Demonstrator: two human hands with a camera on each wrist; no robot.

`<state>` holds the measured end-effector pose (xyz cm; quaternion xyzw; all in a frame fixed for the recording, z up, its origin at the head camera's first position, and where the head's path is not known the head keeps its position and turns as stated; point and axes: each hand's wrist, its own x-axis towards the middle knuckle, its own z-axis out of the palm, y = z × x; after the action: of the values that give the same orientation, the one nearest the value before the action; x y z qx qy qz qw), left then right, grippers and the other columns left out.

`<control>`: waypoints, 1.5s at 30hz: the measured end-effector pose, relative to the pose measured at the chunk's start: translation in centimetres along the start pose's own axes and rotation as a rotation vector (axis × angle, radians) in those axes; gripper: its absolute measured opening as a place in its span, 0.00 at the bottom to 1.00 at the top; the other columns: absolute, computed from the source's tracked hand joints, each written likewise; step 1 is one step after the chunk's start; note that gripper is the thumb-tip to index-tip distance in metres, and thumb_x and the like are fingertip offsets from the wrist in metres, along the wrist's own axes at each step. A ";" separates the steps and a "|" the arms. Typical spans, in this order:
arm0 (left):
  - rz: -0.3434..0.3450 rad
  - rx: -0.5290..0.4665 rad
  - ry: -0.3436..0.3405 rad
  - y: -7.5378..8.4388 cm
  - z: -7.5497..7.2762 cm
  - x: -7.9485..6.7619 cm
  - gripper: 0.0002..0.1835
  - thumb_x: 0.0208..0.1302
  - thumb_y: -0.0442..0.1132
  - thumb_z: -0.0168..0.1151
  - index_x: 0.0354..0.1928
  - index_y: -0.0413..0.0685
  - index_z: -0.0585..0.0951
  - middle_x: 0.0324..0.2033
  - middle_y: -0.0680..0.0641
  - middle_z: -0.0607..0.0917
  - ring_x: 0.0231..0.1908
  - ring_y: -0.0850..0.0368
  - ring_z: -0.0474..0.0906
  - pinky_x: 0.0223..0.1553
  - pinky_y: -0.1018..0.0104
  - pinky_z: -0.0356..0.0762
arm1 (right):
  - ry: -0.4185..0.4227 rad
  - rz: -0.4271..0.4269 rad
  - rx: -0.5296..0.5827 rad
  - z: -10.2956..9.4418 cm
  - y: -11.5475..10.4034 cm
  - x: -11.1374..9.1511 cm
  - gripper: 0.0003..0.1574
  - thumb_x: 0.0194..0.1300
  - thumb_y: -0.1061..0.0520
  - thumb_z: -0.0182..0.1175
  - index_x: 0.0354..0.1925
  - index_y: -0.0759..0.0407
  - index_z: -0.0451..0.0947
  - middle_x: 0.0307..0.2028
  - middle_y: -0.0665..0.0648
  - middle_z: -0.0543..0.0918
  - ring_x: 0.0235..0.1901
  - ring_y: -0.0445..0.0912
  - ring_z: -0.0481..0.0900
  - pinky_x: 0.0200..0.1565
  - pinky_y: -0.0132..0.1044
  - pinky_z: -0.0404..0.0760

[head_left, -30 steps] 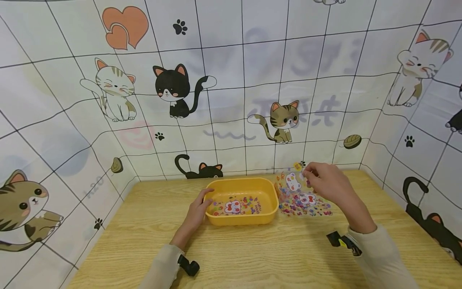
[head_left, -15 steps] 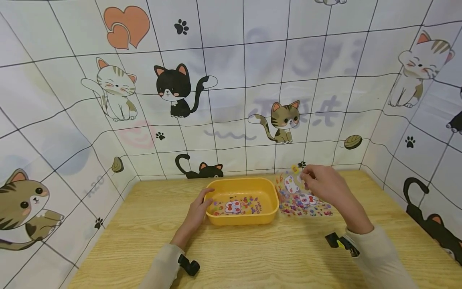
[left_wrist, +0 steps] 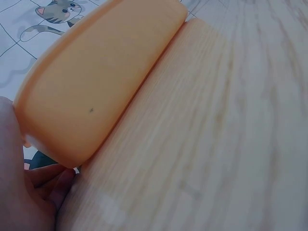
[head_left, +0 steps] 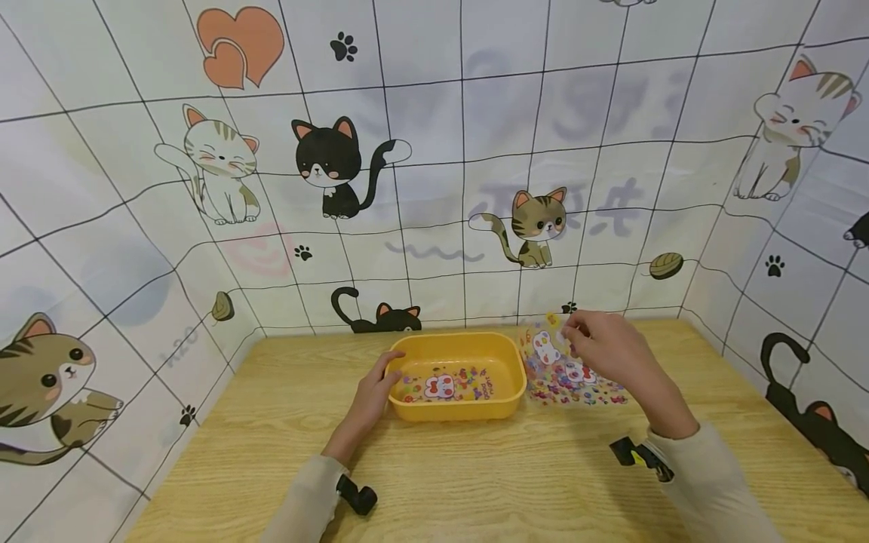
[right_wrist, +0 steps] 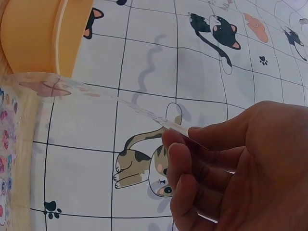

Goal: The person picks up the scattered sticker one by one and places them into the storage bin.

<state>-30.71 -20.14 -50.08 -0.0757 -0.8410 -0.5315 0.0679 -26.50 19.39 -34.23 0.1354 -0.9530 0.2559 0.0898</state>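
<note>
A yellow plastic basin (head_left: 456,411) sits on the table. My left hand (head_left: 370,394) grips its left end, thumb over the rim and fingers low against the outer wall (left_wrist: 96,82) in the left wrist view. Inside the basin lies colourful printed matter (head_left: 440,388) with a rabbit face and lettering. Right of the basin, my right hand (head_left: 609,347) pinches the raised edge of a clear plastic sheet (head_left: 545,348) printed with white rabbits and small coloured figures. In the right wrist view, thumb and forefinger hold the sheet's edge (right_wrist: 144,113) while its nearer part lies on the table.
A wood-grain table (head_left: 434,475) carries everything. Behind it and at both sides hangs a white sheet (head_left: 421,196) with grid lines and cartoon cats, meeting the table's back edge. Black devices are strapped to the left wrist (head_left: 356,495) and right wrist (head_left: 641,458).
My right hand has shifted slightly left, drawing the raised part of the plastic sheet leftward. The left hand and basin keep their places.
</note>
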 end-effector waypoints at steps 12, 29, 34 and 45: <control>0.005 0.011 -0.007 0.0 0.0 -0.1 0.21 0.78 0.41 0.50 0.69 0.56 0.74 0.75 0.43 0.70 0.78 0.41 0.61 0.78 0.39 0.57 | 0.037 -0.008 0.008 -0.2 -0.6 -0.3 0.16 0.80 0.53 0.51 0.45 0.61 0.82 0.25 0.53 0.81 0.19 0.44 0.73 0.20 0.37 0.68; -0.004 -0.003 -0.009 0.0 0.0 0.0 0.21 0.78 0.41 0.50 0.69 0.58 0.73 0.76 0.43 0.69 0.78 0.41 0.60 0.78 0.39 0.55 | 0.062 -0.022 0.030 0.0 -0.7 -0.2 0.17 0.81 0.52 0.50 0.46 0.61 0.82 0.26 0.53 0.82 0.19 0.44 0.73 0.20 0.37 0.69; -0.010 -0.011 -0.010 0.0 0.0 0.0 0.21 0.78 0.42 0.49 0.70 0.58 0.73 0.77 0.44 0.68 0.79 0.42 0.59 0.79 0.39 0.54 | 0.063 -0.023 0.038 0.1 -0.8 -0.2 0.17 0.81 0.52 0.51 0.47 0.62 0.81 0.26 0.54 0.82 0.18 0.44 0.73 0.20 0.37 0.69; -0.012 -0.025 -0.018 0.1 0.0 -0.1 0.21 0.79 0.41 0.49 0.70 0.57 0.73 0.78 0.43 0.66 0.79 0.41 0.57 0.79 0.39 0.53 | 0.062 -0.025 0.036 0.3 -0.8 -0.1 0.16 0.80 0.53 0.51 0.46 0.62 0.82 0.23 0.51 0.80 0.17 0.44 0.72 0.19 0.37 0.69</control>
<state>-30.60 -20.10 -50.00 -0.0761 -0.8353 -0.5416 0.0562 -26.25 18.60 -34.14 0.1412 -0.9432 0.2758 0.1200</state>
